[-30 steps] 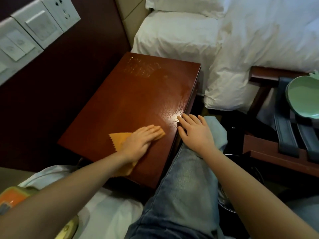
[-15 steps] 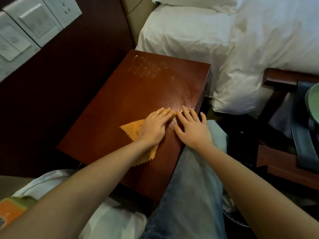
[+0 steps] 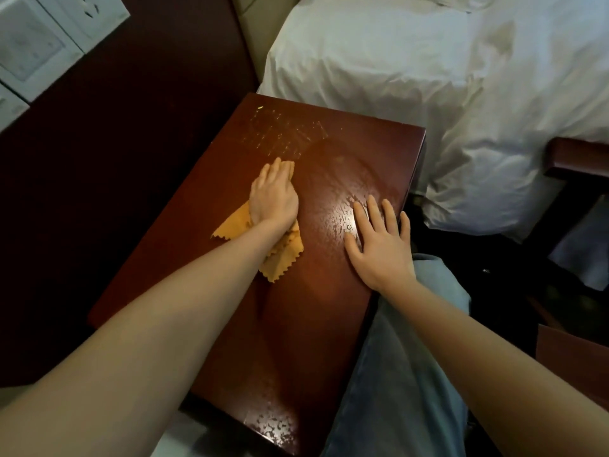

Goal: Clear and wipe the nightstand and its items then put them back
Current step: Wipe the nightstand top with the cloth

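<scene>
Both flat on nightstand [image 3: 296, 341], fingers [image 3: 374, 212] straight: L hand [image 3: 273, 196] presses orange cloth [image 3: 283, 255], R hand [image 3: 379, 249] bare.

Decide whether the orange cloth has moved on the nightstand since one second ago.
Yes. The orange cloth, under the left hand, has slid away from the person, up to the scratched patch on the nightstand.

Dim, warm light; glare on the wet nightstand [image 3: 349, 212] top, dark corners, wide-angle bending at edges.
</scene>
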